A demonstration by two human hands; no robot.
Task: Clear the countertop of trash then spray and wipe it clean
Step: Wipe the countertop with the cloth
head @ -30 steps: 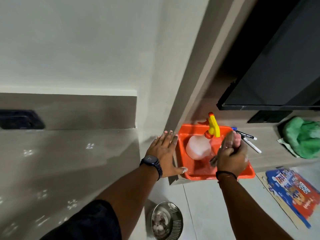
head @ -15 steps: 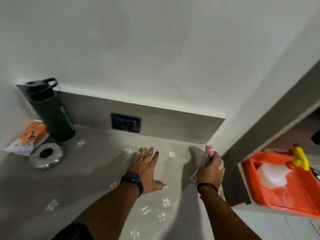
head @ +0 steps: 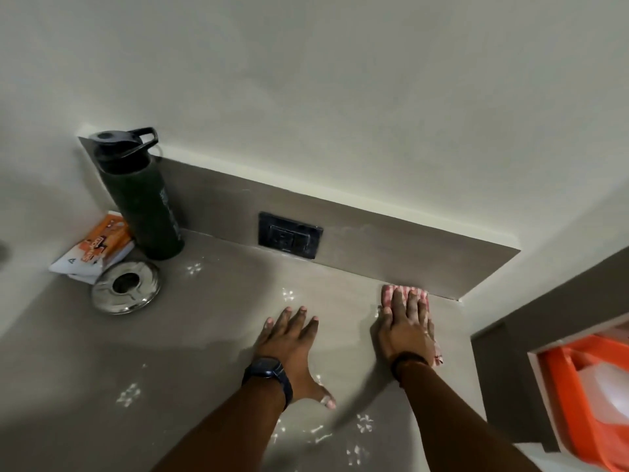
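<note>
a: countertop [head: 211, 335], grey and glossy, fills most of the view, with a low grey backsplash [head: 391, 247] along the wall and small white light spots scattered on it.

b: what sits on it, biggest first?

a: a dark green bottle [head: 143, 199] with a black lid stands upright in the far left corner. just beside it an orange and white packet [head: 95, 248] lies flat, and a round steel lid [head: 126, 291] with a hole in the middle touches the packet's near edge. a black socket plate [head: 289, 239] is set into the backsplash.

b: and off to the right?

a: an orange tray [head: 578, 413] sits lower, past the counter's end, only partly in view.

b: the hands?

a: the left hand [head: 291, 349], a dark watch [head: 269, 373] on its wrist, lies flat on the counter, fingers spread and holding nothing. the right hand [head: 406, 330] presses flat on a pink checked cloth [head: 403, 292], fingers straight, pinning it to the counter right against the backsplash near the right end.
</note>
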